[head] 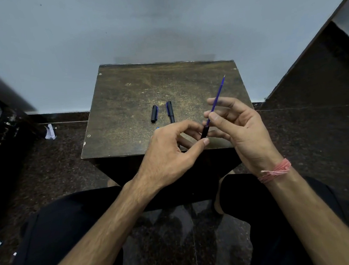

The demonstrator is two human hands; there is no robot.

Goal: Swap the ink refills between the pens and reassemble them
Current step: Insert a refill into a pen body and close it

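My left hand (171,153) grips a black pen barrel (204,132) above the near edge of the small wooden table (125,107). A blue ink refill (217,99) sticks out of that barrel and points up and to the right, its tip in the air. My right hand (238,124) pinches the refill between thumb and forefinger just above the barrel. A black pen cap (154,113) with a blue clip lies on the table. Beside it lies a second black pen (170,111), its lower end hidden behind my left hand. A small blue piece (157,128) peeks out by my left knuckles.
The table stands against a pale wall, on a dark speckled floor. A crumpled scrap of white paper (50,132) lies on the floor to the left. My knees in dark trousers are below the table.
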